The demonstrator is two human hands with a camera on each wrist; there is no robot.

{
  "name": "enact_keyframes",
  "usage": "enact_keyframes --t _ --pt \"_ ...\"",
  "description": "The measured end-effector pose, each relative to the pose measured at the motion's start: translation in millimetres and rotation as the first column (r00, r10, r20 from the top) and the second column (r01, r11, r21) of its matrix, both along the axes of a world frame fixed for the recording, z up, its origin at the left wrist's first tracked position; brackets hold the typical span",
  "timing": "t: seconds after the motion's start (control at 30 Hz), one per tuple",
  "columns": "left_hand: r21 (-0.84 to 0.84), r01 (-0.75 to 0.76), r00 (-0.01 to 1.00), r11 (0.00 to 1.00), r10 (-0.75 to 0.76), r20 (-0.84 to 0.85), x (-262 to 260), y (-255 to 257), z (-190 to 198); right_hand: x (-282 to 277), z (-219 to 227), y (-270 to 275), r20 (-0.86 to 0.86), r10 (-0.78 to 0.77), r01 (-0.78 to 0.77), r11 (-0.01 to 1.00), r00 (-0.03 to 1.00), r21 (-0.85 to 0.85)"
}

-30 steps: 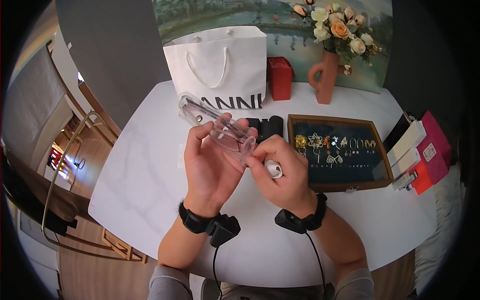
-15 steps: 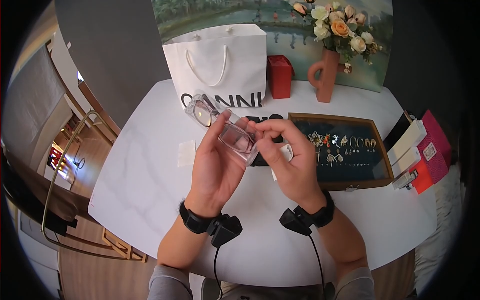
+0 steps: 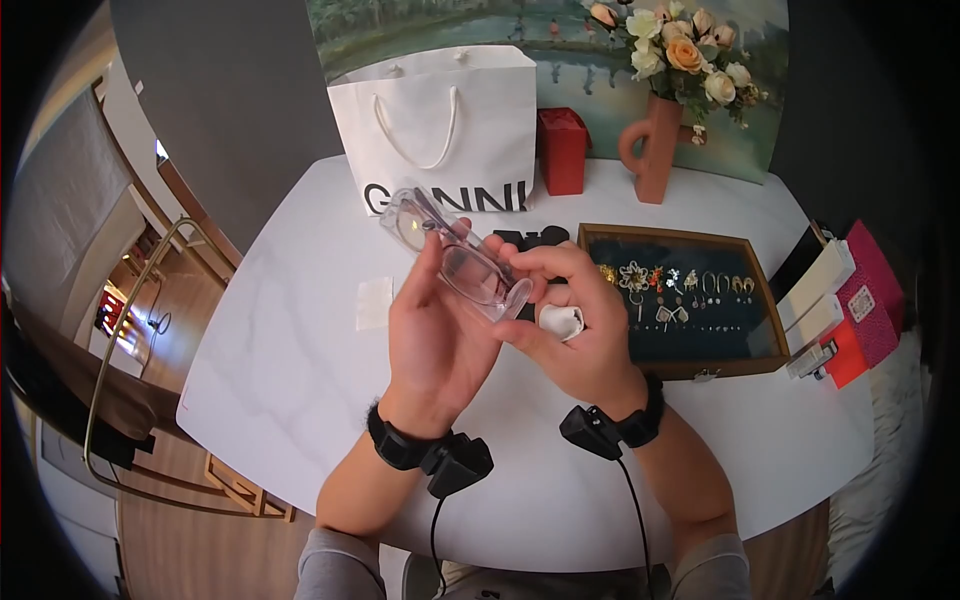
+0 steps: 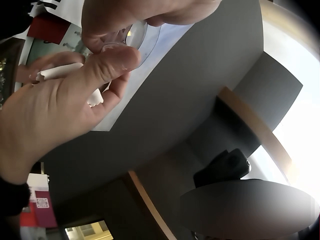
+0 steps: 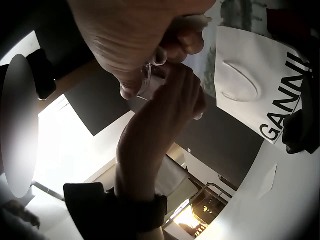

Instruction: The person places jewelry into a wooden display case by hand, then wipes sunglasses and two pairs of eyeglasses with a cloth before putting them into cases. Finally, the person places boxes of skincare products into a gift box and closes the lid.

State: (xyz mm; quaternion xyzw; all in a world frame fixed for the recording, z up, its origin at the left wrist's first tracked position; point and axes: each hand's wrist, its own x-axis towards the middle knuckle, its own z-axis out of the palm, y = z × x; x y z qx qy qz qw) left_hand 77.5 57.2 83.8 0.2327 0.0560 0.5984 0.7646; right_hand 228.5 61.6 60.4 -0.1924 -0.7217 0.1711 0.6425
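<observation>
In the head view the left hand (image 3: 440, 335) holds a clear case (image 3: 470, 275) with glasses visible through it, fingers and thumb around its sides. The right hand (image 3: 585, 330) pinches the near end of the case between thumb and fingers, and a crumpled white cloth or paper (image 3: 562, 322) is tucked in its palm. The left wrist view shows the right hand (image 4: 65, 95) at the case end, with the white piece (image 4: 60, 71) between its fingers. From the right wrist, the left hand (image 5: 155, 120) is partly hidden behind the right hand (image 5: 130, 35).
A white paper bag (image 3: 440, 130), a red box (image 3: 563, 150) and a vase (image 3: 655, 150) with flowers stand at the back. Right of the hands lies a framed jewellery case (image 3: 690, 365), with boxes (image 3: 815, 290) beyond. A black object (image 3: 545, 240) sits behind the hands; a white sheet (image 3: 374, 304) lies left.
The case has tilted and turned in the left hand, its far end shifting slightly right and down. The right hand has moved slightly right, and the white piece in its palm has changed shape.
</observation>
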Motion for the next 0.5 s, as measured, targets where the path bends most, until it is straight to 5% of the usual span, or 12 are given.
enact_keyframes --t 0.17,0.37,0.43,0.5 --pt "0.159 -0.01 1.0 0.987 0.011 -0.002 -1.5 -3.4 5.3 0.9 -2.0 1.1 0.046 -0.027 0.023 0.995 0.999 0.093" --pt "0.329 -0.113 0.949 0.938 0.2 -0.243 3.1 3.7 -1.7 0.9 1.2 -2.8 0.042 -0.059 0.055 0.993 0.997 0.1" --pt "0.379 -0.106 0.943 0.919 0.215 -0.256 8.9 1.8 -2.8 -2.5 0.8 -3.9 -0.067 -0.002 -0.005 0.995 0.998 -0.102" --pt "0.465 -0.177 0.876 0.868 0.354 -0.327 15.3 -1.7 -0.2 -2.1 4.5 -4.8 -0.064 0.017 -0.025 0.991 0.998 -0.135"
